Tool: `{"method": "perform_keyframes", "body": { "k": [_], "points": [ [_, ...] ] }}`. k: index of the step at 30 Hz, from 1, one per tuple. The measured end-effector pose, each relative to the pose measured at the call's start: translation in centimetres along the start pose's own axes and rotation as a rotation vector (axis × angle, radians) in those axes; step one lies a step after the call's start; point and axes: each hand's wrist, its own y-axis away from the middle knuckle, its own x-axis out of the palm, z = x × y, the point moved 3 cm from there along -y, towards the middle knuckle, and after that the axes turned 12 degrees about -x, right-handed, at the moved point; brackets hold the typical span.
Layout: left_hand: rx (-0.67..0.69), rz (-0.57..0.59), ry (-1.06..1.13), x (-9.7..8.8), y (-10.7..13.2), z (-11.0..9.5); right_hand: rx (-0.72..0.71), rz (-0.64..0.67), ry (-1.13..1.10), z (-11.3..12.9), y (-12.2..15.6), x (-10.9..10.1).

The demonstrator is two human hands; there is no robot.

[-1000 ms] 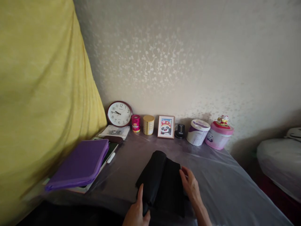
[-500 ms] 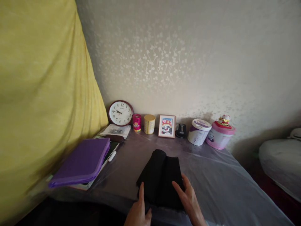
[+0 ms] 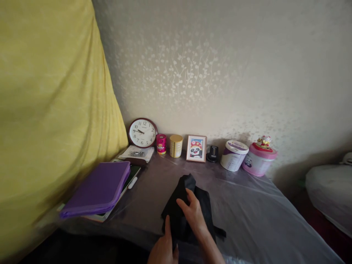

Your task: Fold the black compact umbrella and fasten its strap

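A folded black cloth [image 3: 202, 198] lies near the front edge of the table, its upper layer partly lifted. My right hand [image 3: 192, 211] reaches over its middle and grips the raised fold, thumb on top and fingers curled behind it. At the near left edge of the cloth rests my left hand [image 3: 164, 244], index finger stretched along the fabric and thumb apart from it. Its other fingers are hidden. A narrow black strap [image 3: 220, 231] sticks out from the cloth's right side onto the table.
On the left, a purple zip folder [image 3: 96, 189] lies over books beside a white pen-like object [image 3: 132, 182]. Along the wall stand a clock [image 3: 143, 132], pink tin [image 3: 161, 143], yellow tin [image 3: 176, 146], panda picture frame [image 3: 196, 148], black device [image 3: 212, 154] and two tubs [image 3: 233, 157].
My right hand has moved left from the cloth's right edge to its middle and has taken hold of the fold. The strap has come into sight. My left hand stays nearly in place.
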Motion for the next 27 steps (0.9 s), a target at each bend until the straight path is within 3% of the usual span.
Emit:
{"method": "perform_keyframes", "body": {
  "k": [6,9,17,20,24,27],
  "points": [
    [0.016,-0.025,-0.025,0.2,-0.4,0.2,-0.009,0.053,0.281,-1.3,-0.2,2.2],
    [0.050,-0.048,-0.019,0.7,-0.8,0.7,-0.062,0.090,0.373,-1.4,-0.3,2.4],
    [0.190,-0.176,0.165,1.5,-1.0,3.1,-0.039,0.227,0.475,-0.5,-0.4,2.4],
    [0.210,-0.138,0.149,1.5,-1.0,3.2,-0.056,0.298,0.453,0.5,-0.3,2.5],
    [0.171,-0.037,-0.033,1.1,-0.9,2.0,-0.107,0.421,0.389,1.8,0.1,2.8],
    [0.147,-0.024,-0.113,0.6,-0.9,1.2,-0.169,0.470,0.443,2.3,0.5,3.0]
  ]
}}
